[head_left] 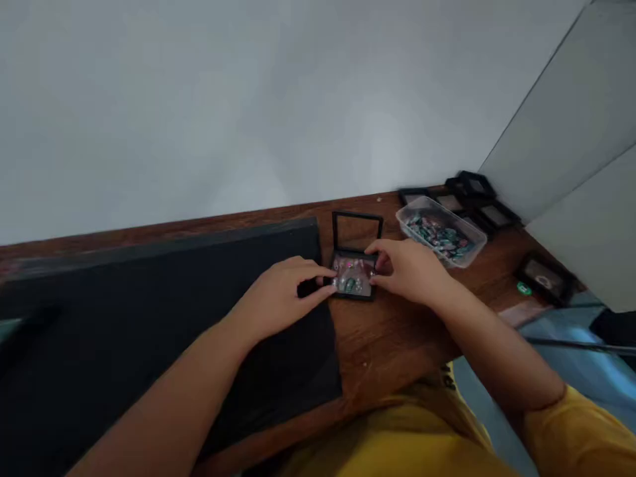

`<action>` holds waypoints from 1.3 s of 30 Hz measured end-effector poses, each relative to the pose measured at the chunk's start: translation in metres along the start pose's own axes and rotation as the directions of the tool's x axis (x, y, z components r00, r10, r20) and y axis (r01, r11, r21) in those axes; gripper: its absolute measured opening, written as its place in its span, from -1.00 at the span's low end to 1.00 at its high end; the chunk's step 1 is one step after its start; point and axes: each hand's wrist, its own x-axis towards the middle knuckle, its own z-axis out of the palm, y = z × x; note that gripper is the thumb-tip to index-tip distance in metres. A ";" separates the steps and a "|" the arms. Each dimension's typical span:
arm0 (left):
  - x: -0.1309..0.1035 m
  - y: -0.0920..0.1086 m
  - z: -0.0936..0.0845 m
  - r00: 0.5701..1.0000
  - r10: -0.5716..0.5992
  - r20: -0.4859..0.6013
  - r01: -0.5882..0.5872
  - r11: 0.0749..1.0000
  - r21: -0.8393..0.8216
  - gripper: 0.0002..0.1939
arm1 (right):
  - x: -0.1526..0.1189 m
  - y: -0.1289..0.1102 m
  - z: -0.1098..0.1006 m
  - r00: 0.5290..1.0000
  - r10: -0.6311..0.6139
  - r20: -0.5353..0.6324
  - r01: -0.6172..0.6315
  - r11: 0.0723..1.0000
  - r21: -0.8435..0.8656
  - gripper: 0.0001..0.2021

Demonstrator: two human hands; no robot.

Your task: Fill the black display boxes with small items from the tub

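Note:
A small black-framed display case [350, 295] lies on the wooden table with its see-through lid [356, 232] raised at the back. Inside it are several small shiny pieces, some pink, one green [350, 285]. My left hand [285, 288] has thumb and fingers closed at the case's left edge. On the opposite side, my right hand [410, 268] pinches at the right edge. Whether a tiny piece is also between either hand's fingertips is too small to tell.
A clear plastic tub [467, 258] of shiny wrapped-looking pieces stands right of the case. Several black cases [497, 213] lie behind it, and another case [544, 278] with a green round sticker [523, 288] sits further right. A black mat [163, 331] covers the left side; a wall [248, 99] rises behind.

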 end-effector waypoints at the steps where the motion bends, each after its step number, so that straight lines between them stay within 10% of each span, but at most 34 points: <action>1: 0.000 0.000 0.000 1.000 -0.001 -0.003 0.001 1.000 0.005 -0.52 | 0.001 0.000 0.000 1.000 -0.001 -0.001 0.001 1.000 0.003 -0.52; 39: 0.001 -0.002 0.002 0.999 0.029 -0.013 -0.029 0.999 -0.025 -0.59 | 0.004 0.000 0.004 0.998 -0.053 0.020 0.052 0.998 0.046 -0.56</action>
